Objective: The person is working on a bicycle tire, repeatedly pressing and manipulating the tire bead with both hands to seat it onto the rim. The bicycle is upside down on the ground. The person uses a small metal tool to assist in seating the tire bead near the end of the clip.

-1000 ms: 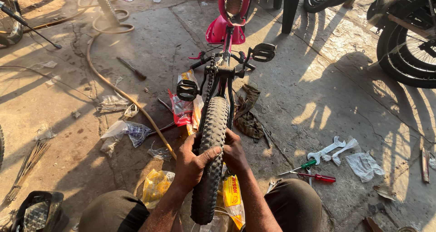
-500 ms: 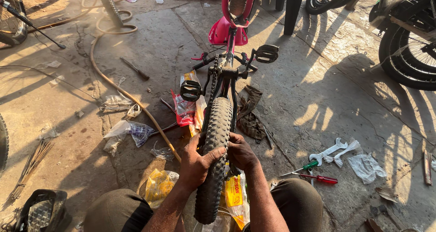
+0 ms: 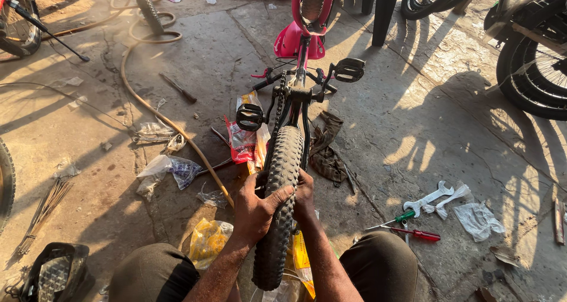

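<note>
Both hands grip the knobby tyre [image 3: 277, 201] of the upturned pink bike [image 3: 304, 39] on the concrete floor [image 3: 413, 130]: left hand [image 3: 255, 210] wrapped over the tread, right hand [image 3: 305, 197] pressed against its side. The tyre looks mostly seated; screwdrivers [image 3: 413, 228] and spanner [image 3: 428, 198] lie unused nearby

- Tyre [image 3: 280, 201]: black, knobbly block tread, held between the left hand [image 3: 255, 210] and right hand [image 3: 305, 195].
- Bicycle frame [image 3: 298, 39], at 12 o'clock: pink-red.
- Pedals [image 3: 249, 117]: black.
- Hose [image 3: 171, 124], at 10 o'clock: tan-orange.
- Plastic bag [image 3: 208, 241], at 7 o'clock: yellow.
- Screwdrivers at 4 o'clock: one green-handled [image 3: 404, 217], one red-handled [image 3: 422, 235].
- Spanner [image 3: 428, 198]: pale silver.
- Rag [image 3: 326, 154]: olive-brown.
</note>
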